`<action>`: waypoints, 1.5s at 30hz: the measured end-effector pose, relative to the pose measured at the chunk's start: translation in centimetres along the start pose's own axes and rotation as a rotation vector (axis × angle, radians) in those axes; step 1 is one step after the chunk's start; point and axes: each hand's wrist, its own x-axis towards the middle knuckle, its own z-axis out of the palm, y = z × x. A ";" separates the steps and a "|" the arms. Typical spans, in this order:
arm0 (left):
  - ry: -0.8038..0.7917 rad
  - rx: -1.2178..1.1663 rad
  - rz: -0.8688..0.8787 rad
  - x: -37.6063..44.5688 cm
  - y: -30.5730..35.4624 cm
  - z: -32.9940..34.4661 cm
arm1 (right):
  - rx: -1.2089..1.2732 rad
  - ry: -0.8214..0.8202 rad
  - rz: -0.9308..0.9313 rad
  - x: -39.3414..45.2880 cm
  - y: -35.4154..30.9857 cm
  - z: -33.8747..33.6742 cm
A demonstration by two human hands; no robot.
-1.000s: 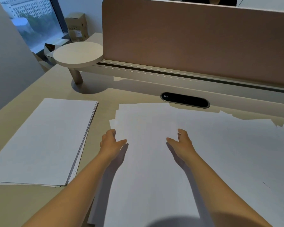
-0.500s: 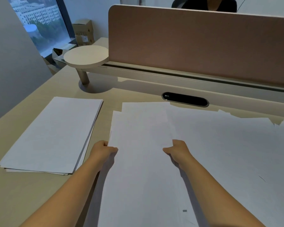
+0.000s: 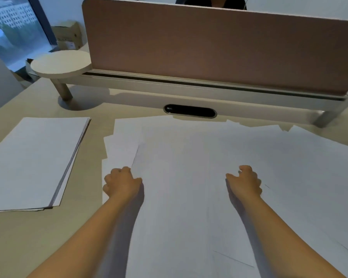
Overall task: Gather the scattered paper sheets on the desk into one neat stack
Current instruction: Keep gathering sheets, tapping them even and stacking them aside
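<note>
Scattered sheets (image 3: 219,157): white paper spread in overlapping layers over the centre and right of the frame, their far edges ragged and uneven just below the cable slot; they cover the worktop from mid-frame down to the bottom edge.
Top sheet (image 3: 179,207): lies between the two hands, its left edge slightly raised where the left hand meets it — a thin shadow runs along that edge.
Neat stack (image 3: 34,161): a squared-up pile of white sheets at the left of the frame, lying flat on the worktop, apart from the loose spread.
Left hand (image 3: 122,183): at lower centre-left, fingers curled, gripping the left edge of the top sheet.
Right hand (image 3: 244,182): at centre-right, resting on the paper with fingers bent and thumb out toward the middle; whether it pinches a sheet or only presses on it, I cannot tell.
Worktop (image 3: 18,237): beige, bare at lower left and between the stack and the spread.
Cable slot (image 3: 190,113): dark oval opening at the foot of the divider rail, upper centre.
Divider panel (image 3: 209,47): brownish-pink screen across the top of the frame — a person in dark clothing sits behind it.
Round shelf (image 3: 60,64): pale disc on a short leg, upper left, beside the panel's end.
</note>
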 end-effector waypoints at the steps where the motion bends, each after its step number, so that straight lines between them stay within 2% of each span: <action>1: 0.013 0.026 -0.039 -0.2 -0.1 0.1 | -0.079 0.042 0.024 0.1 0.7 -0.3; 6: 0.037 0.003 -0.102 -0.7 0.1 0.5 | -0.159 -0.005 0.002 0.3 2.1 -0.3; 9: 0.033 -0.026 -0.066 -0.8 0.8 0.8 | -0.117 -0.060 -0.047 0.7 1.5 0.1; 13: -0.005 -0.092 0.029 -0.7 2.3 1.3 | 0.010 -0.154 -0.143 1.0 0.3 0.9; 16: -0.082 -0.245 0.070 -0.6 3.1 1.4 | 0.190 -0.259 -0.162 0.7 -0.8 1.5; 18: -0.065 -0.288 0.024 -0.6 3.0 1.2 | 0.161 -0.269 -0.159 0.8 -1.0 1.6; 22: 0.003 -0.213 -0.122 -0.8 1.4 0.6 | 0.096 -0.168 -0.052 1.2 -0.9 0.6; 25: -0.062 -0.246 -0.161 -1.6 0.8 0.6 | 0.081 -0.213 -0.034 0.3 -1.2 0.8; 31: -0.177 -0.494 -0.194 -3.3 -0.1 0.6 | 0.243 -0.376 -0.057 -2.0 -2.1 2.9; 36: -0.288 -0.553 -0.227 -3.6 -2.5 -0.4 | 0.215 -0.349 -0.071 -2.5 -1.6 2.2; 39: -0.314 -0.602 -0.235 -4.3 -3.1 0.6 | 0.226 -0.401 -0.081 -3.2 -1.4 2.6; 41: -0.309 -0.631 -0.206 -4.6 -3.2 1.1 | 0.294 -0.425 -0.079 -3.5 -1.5 2.8; 45: -0.173 -0.568 -0.112 -4.4 -3.7 0.4 | 0.421 -0.483 -0.033 -4.0 -1.8 2.5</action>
